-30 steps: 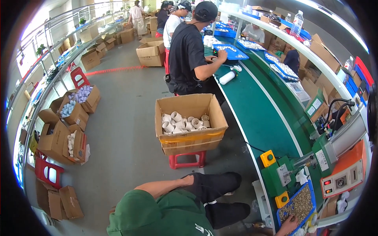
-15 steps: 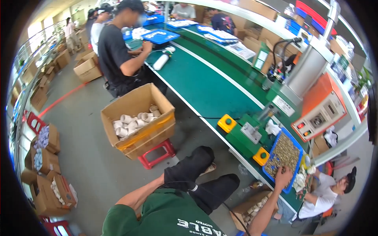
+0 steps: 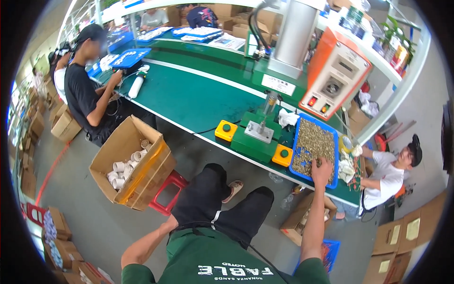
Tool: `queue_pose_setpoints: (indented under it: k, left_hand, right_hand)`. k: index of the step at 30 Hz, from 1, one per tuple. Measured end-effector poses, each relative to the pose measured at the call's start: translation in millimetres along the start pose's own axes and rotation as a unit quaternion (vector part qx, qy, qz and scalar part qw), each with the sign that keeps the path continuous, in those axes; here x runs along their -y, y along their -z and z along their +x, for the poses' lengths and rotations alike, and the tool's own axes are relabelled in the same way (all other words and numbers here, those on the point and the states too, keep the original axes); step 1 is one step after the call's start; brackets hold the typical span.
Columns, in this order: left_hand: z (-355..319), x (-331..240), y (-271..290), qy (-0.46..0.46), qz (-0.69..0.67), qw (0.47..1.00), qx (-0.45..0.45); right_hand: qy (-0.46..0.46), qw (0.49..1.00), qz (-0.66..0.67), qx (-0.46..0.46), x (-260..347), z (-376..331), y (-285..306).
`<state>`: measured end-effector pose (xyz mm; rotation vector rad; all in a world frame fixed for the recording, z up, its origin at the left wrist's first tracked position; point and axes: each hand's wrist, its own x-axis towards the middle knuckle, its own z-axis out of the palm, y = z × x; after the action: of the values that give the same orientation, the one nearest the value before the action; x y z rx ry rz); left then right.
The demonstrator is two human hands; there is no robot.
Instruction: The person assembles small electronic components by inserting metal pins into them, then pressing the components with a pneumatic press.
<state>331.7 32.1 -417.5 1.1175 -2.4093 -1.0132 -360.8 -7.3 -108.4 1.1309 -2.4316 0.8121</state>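
Note:
My right hand (image 3: 322, 171) reaches into a blue tray (image 3: 336, 158) on the bench, near its front edge. Many small brass-coloured metal parts (image 3: 316, 137) fill the tray, and patches of blue bottom show through. The fingers curl down among the parts, closed on something too small to make out. My left forearm (image 3: 150, 239) bends in toward my left hip; the hand itself is hidden there. Left of the tray stands a green press base (image 3: 255, 147) with a metal plate, flanked by a yellow button box (image 3: 226, 130) and another yellow button box (image 3: 282, 155).
A cardboard box (image 3: 153, 175) of white pipe fittings sits on a red stool (image 3: 171, 189) to my left. Above the press hang a cylinder (image 3: 296, 40) and an orange control box (image 3: 336, 71). Co-workers are at the bench on the left and at right. Another box (image 3: 293, 227) stands below.
My view has swung right, so the bench, press and tray appear farther left. My right hand stays in the tray, its fingers among the parts.

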Motion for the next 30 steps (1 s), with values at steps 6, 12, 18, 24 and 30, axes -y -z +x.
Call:
queue_pose_setpoints:
  k: [6,12,18,24,30]
  left_hand:
    - [90.7,-122.3,65.5,0.014,0.027,0.999,0.045]
    - [59.0,-147.8,119.5,0.031,0.059,0.995,0.080]
    - [64.8,-171.7,169.3,-0.001,0.126,0.990,0.067]
    - [169.6,-245.3,158.0,-0.135,0.028,0.990,0.038]
    - [212.6,-299.3,30.1,-0.393,-0.019,0.855,0.338]
  right_hand:
    - [0.012,1.000,-0.009,0.010,-7.4,8.8,-1.5]
    - [0.008,1.000,0.001,0.005,-10.5,12.7,-6.2]
    - [0.001,0.998,-0.011,-0.054,-21.0,9.5,-12.9]
    - [-0.026,0.997,-0.034,-0.060,-17.8,18.0,-7.8]
    - [-0.006,0.998,-0.024,-0.053,-22.6,17.7,-26.5]
